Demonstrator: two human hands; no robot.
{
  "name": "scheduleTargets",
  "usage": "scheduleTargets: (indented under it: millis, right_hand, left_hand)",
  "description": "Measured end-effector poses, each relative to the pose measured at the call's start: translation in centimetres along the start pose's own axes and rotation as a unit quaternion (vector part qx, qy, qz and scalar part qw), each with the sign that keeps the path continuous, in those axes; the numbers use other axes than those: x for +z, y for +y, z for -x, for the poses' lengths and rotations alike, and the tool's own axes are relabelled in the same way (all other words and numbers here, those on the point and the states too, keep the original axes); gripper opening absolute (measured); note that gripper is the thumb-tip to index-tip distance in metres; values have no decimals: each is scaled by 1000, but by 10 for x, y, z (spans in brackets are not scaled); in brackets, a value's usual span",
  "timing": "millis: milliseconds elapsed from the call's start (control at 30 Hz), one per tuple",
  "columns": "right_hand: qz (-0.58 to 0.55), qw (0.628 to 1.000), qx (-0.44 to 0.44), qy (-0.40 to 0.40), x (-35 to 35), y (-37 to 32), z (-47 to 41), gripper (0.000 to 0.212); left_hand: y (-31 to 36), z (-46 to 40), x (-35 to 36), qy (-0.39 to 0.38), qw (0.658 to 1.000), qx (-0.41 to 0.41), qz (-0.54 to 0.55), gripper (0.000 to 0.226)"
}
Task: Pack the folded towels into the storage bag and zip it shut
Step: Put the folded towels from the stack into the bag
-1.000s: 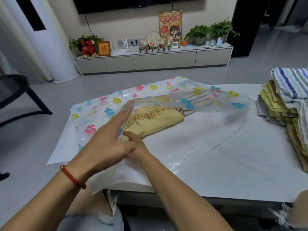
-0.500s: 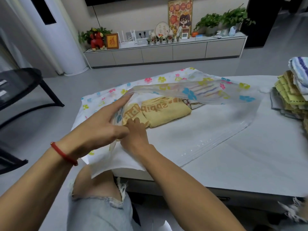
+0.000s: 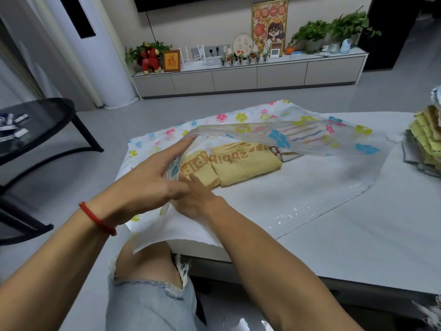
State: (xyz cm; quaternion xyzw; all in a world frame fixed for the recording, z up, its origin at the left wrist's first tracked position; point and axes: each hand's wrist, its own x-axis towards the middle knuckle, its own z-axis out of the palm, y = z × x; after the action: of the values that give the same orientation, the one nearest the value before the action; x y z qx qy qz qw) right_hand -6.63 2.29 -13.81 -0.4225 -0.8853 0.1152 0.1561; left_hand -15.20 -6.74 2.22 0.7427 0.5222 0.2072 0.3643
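Pushing a yellow towel deep into the flower bag

The storage bag (image 3: pixel 298 201) lies flat on the white table (image 3: pixel 358 247) in the middle of the frame; its clear top sheet is lifted like a tent; the left hand (image 3: pixel 152 185) holds that sheet up near its left corner, fingers long and thumb under; the right hand (image 3: pixel 194 199) is inside the mouth, fingers pressing the small yellow towel (image 3: pixel 199 169), not gripping it; 1 bigger yellow towel (image 3: pixel 245 163) sits just beside it, touching; more folded towels (image 3: pixel 427 142) wait in a pile at the right edge. To do this well, I think: keep the mouth held high; slide the towel flat to the back; don't let it unfold.
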Motion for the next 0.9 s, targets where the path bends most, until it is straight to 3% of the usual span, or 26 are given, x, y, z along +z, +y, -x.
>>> scheduleTargets:
  millis: [67, 133, 200, 333, 433, 567, 733, 900]
  right_hand:
    - [-76, 993, 16, 88, 0, -2, 8, 38]
    - [-60, 986, 29, 153, 6, 7, 24, 28]
    - [22, 991, 22, 133, 14, 23, 36, 30]
    - [85, 996, 24, 13, 25, 35, 29, 49]
    - [143, 988, 47, -27, 30, 30, 11, 63]
    - [137, 986, 68, -62, 19, 26, -2, 59]
    - [67, 995, 62, -31, -7, 31, 35, 51]
    - [20, 992, 122, 21, -51, 65, 142, 34]
  left_hand:
    - [0, 0, -1, 1, 1000, 0, 3, 95]
    - [1, 1, 0, 2, 1000, 2, 12, 96]
    - [1, 1, 1, 2, 1000, 8, 24, 98]
    - [-2, 0, 4, 2, 1000, 18, 17, 98]
    - [-4, -1, 5, 3, 1000, 23, -6, 98]
    - [-8, -2, 7, 4, 999, 23, -22, 96]
    - [-6, -2, 19, 57, 993, 40, -94, 90]
    - [12, -30, 45, 115, 949, 90, -280, 72]
